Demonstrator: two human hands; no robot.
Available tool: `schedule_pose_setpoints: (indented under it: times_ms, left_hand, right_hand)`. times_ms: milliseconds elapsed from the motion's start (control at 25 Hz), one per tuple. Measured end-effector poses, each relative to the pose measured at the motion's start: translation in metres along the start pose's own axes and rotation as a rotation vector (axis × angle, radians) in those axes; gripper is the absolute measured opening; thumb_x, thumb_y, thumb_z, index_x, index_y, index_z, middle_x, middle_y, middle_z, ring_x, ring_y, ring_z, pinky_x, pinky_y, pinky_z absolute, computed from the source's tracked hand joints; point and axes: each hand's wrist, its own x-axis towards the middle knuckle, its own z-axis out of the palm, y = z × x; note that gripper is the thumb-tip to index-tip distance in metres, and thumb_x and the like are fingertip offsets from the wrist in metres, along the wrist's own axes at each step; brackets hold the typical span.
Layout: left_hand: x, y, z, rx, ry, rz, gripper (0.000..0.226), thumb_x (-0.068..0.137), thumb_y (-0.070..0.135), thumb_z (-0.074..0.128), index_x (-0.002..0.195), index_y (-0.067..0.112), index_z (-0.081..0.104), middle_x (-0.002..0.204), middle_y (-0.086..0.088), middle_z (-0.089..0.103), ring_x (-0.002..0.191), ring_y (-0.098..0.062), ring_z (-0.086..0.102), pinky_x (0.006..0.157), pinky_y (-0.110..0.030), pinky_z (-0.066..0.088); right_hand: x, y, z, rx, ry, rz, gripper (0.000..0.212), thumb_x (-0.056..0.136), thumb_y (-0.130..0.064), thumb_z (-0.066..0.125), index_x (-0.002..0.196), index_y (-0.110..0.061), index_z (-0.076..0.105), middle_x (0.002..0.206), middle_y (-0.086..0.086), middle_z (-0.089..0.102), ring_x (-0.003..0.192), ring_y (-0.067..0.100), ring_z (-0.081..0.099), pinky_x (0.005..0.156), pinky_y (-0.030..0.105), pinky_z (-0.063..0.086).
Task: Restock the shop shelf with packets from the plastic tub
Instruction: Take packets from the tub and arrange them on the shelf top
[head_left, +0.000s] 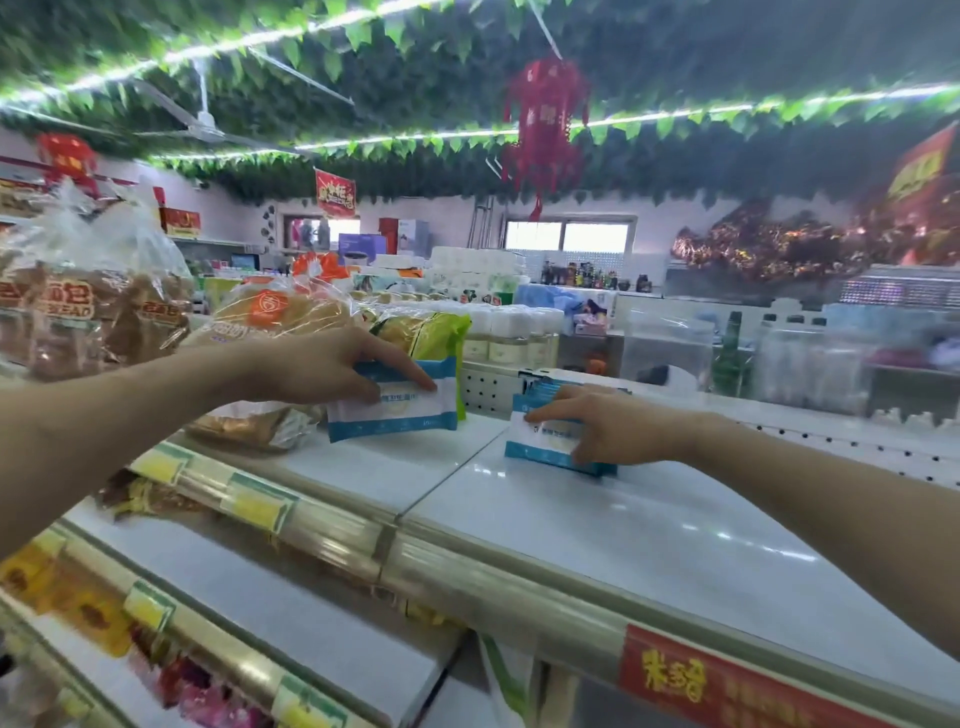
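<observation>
A blue-and-white packet (400, 415) stands upright on the white top shelf (649, 530); my left hand (332, 366) grips its upper edge, fingers over the front. To the right, a short row of the same blue-and-white packets (540, 441) stands on the shelf. My right hand (597, 423) holds that row, fingers over the top and thumb low on the front packet. The plastic tub is not in view.
Bagged bread loaves (104, 306) and a green-and-yellow bag (431, 332) crowd the shelf's left end, right behind the left packet. A perforated white back panel (488, 387) rises behind the shelf. Lower shelves (208, 597) with price tags hold snacks. White bottles (514, 332) stand beyond.
</observation>
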Motion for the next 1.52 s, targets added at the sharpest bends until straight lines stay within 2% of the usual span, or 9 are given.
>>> schedule_pose_setpoints:
  times_ms: [80,200,360,600,720,960,1240,1400,1520]
  left_hand:
    - [0.003,-0.005,0.001,0.008,-0.008,-0.013,0.056,0.101,0.003,0.056,0.118,0.056,0.070,0.126,0.012,0.058,0.104,-0.015,0.062,0.088,-0.031,0.057]
    - [0.006,-0.011,0.005,0.000,-0.018,-0.029,0.056,0.102,0.005,0.057,0.116,0.057,0.070,0.125,0.010,0.057,0.104,-0.018,0.062,0.086,-0.033,0.059]
    - [0.018,-0.010,0.013,-0.005,-0.046,-0.021,0.055,0.102,0.008,0.057,0.118,0.059,0.068,0.127,0.011,0.055,0.105,-0.021,0.061,0.083,-0.032,0.060]
    - [0.049,0.008,0.033,-0.038,-0.099,0.069,0.058,0.101,0.004,0.056,0.119,0.058,0.068,0.132,0.025,0.051,0.107,-0.005,0.061,0.081,-0.017,0.054]
    - [0.064,0.018,0.042,-0.029,-0.129,0.134,0.059,0.100,0.002,0.056,0.122,0.055,0.068,0.138,0.023,0.051,0.113,0.002,0.057,0.092,-0.016,0.049]
    - [0.104,0.040,0.074,-0.020,-0.194,0.210,0.063,0.095,-0.006,0.058,0.123,0.049,0.070,0.128,0.034,0.053,0.110,0.013,0.054,0.085,-0.008,0.047]
    - [0.147,0.054,0.097,-0.074,-0.213,0.307,0.060,0.090,-0.011,0.063,0.119,0.040,0.076,0.139,0.014,0.056,0.127,-0.014,0.051,0.100,-0.032,0.056]
    - [0.161,0.049,0.107,0.146,-0.102,0.400,0.059,0.088,-0.005,0.069,0.118,0.044,0.074,0.141,0.018,0.048,0.126,-0.009,0.034,0.111,-0.037,0.033]
    - [0.170,0.043,0.117,0.174,-0.024,0.413,0.057,0.089,0.001,0.072,0.112,0.053,0.072,0.135,0.019,0.040,0.128,-0.011,0.028,0.114,-0.045,0.032]
  right_hand:
    - [0.005,0.006,0.010,-0.152,0.053,-0.003,0.070,0.091,-0.035,0.068,0.151,-0.050,0.036,0.140,-0.009,0.042,0.120,0.019,0.044,0.096,0.034,0.041]
    - [0.004,0.014,0.017,-0.307,0.108,0.001,0.067,0.093,-0.051,0.062,0.153,-0.051,0.031,0.150,-0.007,0.031,0.132,0.023,0.033,0.109,0.043,0.034]
    - [-0.008,0.018,0.016,-0.361,0.115,-0.013,0.063,0.098,-0.055,0.053,0.155,-0.050,0.027,0.154,-0.003,0.027,0.138,0.025,0.025,0.112,0.046,0.025]
    - [-0.014,0.019,0.015,-0.340,0.063,0.016,0.063,0.101,-0.057,0.043,0.157,-0.054,0.013,0.166,-0.005,0.013,0.150,0.028,0.008,0.118,0.051,0.014]
    - [-0.026,0.021,0.005,-0.258,0.104,0.067,0.067,0.101,-0.057,0.047,0.157,-0.056,0.009,0.167,-0.008,0.010,0.151,0.026,0.009,0.120,0.053,0.014]
    - [-0.076,0.049,-0.014,-0.259,0.263,0.137,0.068,0.099,-0.054,0.054,0.157,-0.053,0.017,0.164,-0.008,0.024,0.149,0.021,0.022,0.117,0.051,0.022]
    - [-0.118,0.071,-0.023,-0.304,0.314,0.177,0.064,0.098,-0.050,0.057,0.155,-0.050,0.026,0.158,-0.011,0.033,0.143,0.017,0.031,0.110,0.047,0.031]
    - [-0.126,0.074,-0.021,-0.322,0.319,0.195,0.063,0.098,-0.048,0.059,0.155,-0.047,0.032,0.157,-0.009,0.038,0.142,0.018,0.033,0.111,0.048,0.029]
    - [-0.126,0.072,-0.021,-0.327,0.313,0.186,0.062,0.098,-0.048,0.058,0.155,-0.047,0.032,0.155,-0.010,0.039,0.141,0.017,0.033,0.111,0.048,0.029]
